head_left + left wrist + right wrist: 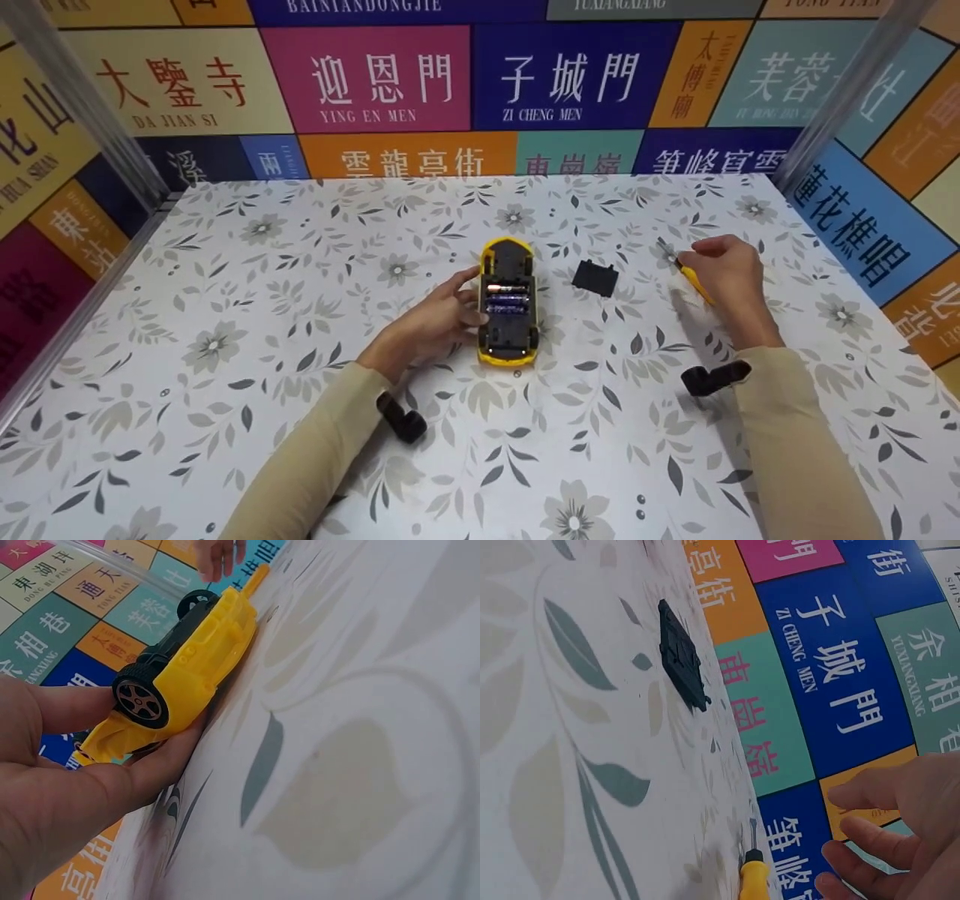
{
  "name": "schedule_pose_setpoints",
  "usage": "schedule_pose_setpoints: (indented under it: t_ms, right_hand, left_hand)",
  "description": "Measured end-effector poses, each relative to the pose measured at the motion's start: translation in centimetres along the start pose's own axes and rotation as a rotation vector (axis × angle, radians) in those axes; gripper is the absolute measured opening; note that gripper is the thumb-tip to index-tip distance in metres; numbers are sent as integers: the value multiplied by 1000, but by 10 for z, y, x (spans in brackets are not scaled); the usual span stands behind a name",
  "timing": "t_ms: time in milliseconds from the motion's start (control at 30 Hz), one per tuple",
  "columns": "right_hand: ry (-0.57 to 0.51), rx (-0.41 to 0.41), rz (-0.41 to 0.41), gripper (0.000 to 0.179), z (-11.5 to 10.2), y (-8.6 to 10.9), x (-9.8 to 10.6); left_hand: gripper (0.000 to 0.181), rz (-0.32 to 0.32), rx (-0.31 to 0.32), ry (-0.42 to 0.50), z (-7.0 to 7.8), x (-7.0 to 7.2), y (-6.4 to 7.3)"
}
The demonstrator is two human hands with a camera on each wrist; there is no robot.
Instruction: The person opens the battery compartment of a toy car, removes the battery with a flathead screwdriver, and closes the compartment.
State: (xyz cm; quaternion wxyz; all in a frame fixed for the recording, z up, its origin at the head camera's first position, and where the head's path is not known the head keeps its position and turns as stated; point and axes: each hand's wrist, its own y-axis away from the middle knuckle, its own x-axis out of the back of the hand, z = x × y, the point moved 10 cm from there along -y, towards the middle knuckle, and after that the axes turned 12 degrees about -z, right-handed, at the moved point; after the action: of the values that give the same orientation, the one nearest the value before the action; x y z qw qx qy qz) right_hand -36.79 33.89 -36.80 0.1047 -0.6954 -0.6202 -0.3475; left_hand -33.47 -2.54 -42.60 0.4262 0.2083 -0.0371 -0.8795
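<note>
The left hand [437,321] grips the toy car [508,325] upside down, left of the black cover [597,278], seemingly so that its batteries [508,299] face upward, while the right hand [729,277], with loose fingers holding nothing, is just above the screwdriver [697,285] on the table [315,465].

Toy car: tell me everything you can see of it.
The toy car is upside down: yellow, plastic-looking shell, black underside, black wheels with coppery spokes. Its open battery compartment holds three batteries. The left hand grips its side; a loose black panel lies to its right in the head view.
</note>
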Motion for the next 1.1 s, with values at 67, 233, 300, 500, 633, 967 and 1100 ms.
schedule_pose_setpoints:
  t_ms: [67,233,300,500,633,967,1100]
  right_hand:
    - [-16,44,-11,51,-9,3,-4]
    - [-36,171,-47,44,-36,13,-17]
    - [-17,229,-67,42,-48,19,-24]
    - [-10,353,-167,40,-74,36,-52]
    - [-21,362,-212,41,-80,42,-66]
    - [-70,338,-316,48,-85,49,-89]
    - [-123,302,-434,57,-83,51,-105]
  left_hand:
    - [88,3,4,-2,1,1,1]
    - [86,-7,15,-23,2,2,3]
    - [84,-22,18,-31,2,1,3]
    - [77,-61,20,-45,1,-3,5]
    - [74,-100,19,-35,2,-6,4]
    - [65,-203,-2,-59,7,-17,6]
    - [61,-191,0,-77,6,-17,6]
